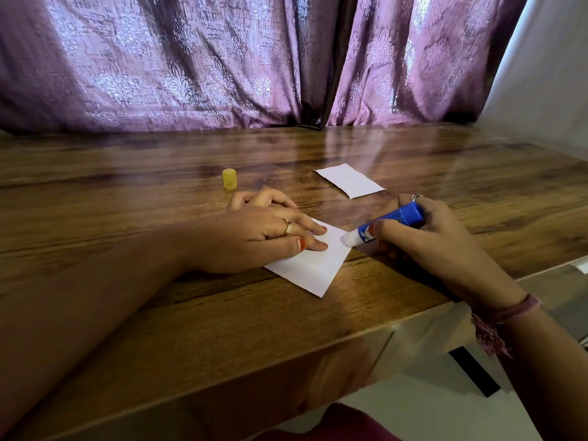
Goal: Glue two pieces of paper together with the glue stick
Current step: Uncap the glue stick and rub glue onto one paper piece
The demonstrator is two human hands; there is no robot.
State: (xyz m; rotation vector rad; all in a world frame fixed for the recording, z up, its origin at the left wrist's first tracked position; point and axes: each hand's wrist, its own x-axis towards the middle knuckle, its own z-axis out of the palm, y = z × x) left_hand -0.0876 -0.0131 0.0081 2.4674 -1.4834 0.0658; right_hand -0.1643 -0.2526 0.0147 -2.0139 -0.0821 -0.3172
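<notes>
A white piece of paper (313, 265) lies near the front edge of the wooden table (159, 313). My left hand (264, 233) rests flat on its left part, fingers spread and pressing it down. My right hand (436, 240) grips a blue glue stick (385, 226), tilted low, whose white glue tip touches the paper's right corner. A second white piece of paper (349, 180) lies farther back, apart from both hands. The glue stick's yellow cap (229, 178) stands upright behind my left hand.
A purple patterned curtain (222, 58) hangs along the table's far edge. A white wall (547, 74) stands at the right. The table's front edge runs diagonally under my forearms, with pale floor (429, 409) below.
</notes>
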